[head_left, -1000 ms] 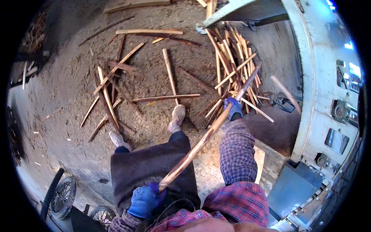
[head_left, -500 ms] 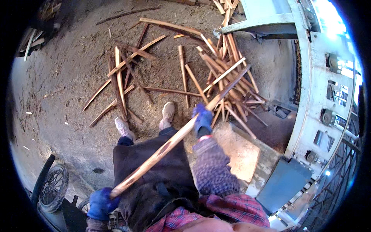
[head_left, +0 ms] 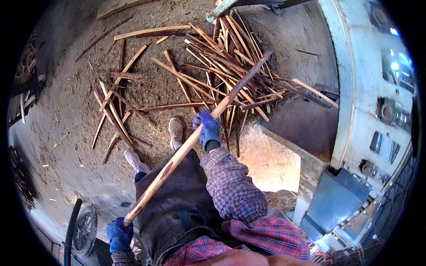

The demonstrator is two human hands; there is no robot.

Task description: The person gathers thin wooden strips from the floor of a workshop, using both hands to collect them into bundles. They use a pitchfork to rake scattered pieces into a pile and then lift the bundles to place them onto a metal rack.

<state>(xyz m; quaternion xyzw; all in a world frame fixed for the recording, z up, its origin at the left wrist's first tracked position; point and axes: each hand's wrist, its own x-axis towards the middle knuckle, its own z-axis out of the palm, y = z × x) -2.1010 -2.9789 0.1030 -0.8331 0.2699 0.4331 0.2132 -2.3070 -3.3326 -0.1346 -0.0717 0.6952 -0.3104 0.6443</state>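
Dusty brown floor (head_left: pixel 62 106) spreads left of the person, and it shows also between the scattered sticks (head_left: pixel 133 64) and the big pile of sticks (head_left: pixel 239 57). On the right side, the pale edge of a machine frame (head_left: pixel 350 88) bounds this space; at the lower left, a spoked wheel (head_left: pixel 84 231) stands beside the left hand (head_left: pixel 119 235). One long wooden pole (head_left: pixel 176 162) passes diagonally over the dark apron (head_left: pixel 186 188), and its far end overlaps the pile in the view. The left gloved fingers are clamped on its near end; those of the right hand (head_left: pixel 210 133) close around it farther up.
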